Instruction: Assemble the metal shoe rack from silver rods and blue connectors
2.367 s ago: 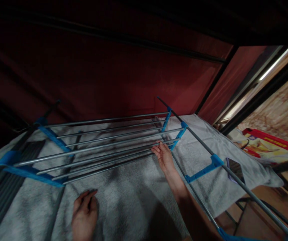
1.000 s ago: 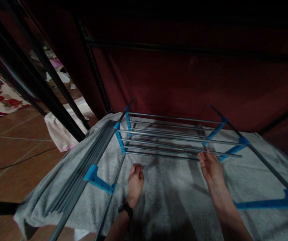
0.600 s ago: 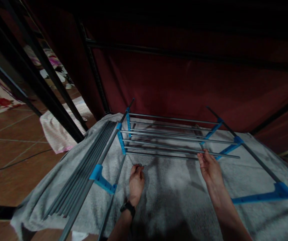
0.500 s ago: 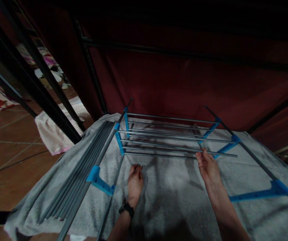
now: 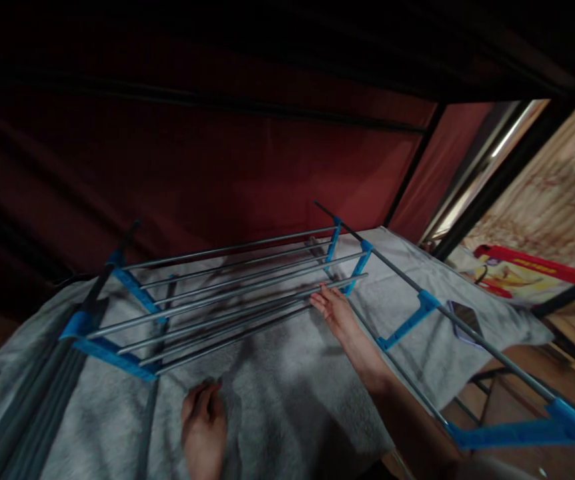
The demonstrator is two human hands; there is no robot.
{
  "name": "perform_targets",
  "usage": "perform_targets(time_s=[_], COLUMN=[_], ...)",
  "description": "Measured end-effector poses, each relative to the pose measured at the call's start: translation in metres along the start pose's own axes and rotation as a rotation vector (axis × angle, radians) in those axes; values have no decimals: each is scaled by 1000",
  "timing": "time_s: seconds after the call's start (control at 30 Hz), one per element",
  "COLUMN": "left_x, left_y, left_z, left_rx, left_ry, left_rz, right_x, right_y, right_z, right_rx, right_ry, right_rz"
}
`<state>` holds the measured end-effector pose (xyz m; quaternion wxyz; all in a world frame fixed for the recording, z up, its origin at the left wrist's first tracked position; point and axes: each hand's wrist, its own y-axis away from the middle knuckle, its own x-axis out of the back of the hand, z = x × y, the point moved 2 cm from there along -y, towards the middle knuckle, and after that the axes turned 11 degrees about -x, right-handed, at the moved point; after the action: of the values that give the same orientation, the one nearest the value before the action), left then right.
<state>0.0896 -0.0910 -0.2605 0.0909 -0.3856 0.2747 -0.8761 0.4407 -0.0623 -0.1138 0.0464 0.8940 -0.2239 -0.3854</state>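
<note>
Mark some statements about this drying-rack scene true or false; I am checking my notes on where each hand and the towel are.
1. The right hand touches a grey metal rod of the blue-jointed drying rack. True.
2. The left hand grips a blue plastic joint. False: it rests on the grey fluffy towel, apart from the joints.
3. The towel lies spread beneath the rods. True.
4. The backdrop behind the rack is green. False: it is dark red cloth.
5. A red-edged printed box lies off to the right. True.
</note>
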Motion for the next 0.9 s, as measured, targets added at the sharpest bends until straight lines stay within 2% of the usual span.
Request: perform_targets(time_s=[0.43,0.63,0.9], left_x=[4,2,4], left_y=[-2,-2,-5], left_z=[-10,-14,-14], left_rx=[14,-23,22], left_ry=[-33,-31,-16], left_rz=[-76,-54,-79], right_x=[-5,-5,-8], right_y=[-19,-20,-22], right_z=[6,8,11], right_rx=[-37,-48,-28], right_ry=[-55,-79,-98], right_rz=[-23,-28,35])
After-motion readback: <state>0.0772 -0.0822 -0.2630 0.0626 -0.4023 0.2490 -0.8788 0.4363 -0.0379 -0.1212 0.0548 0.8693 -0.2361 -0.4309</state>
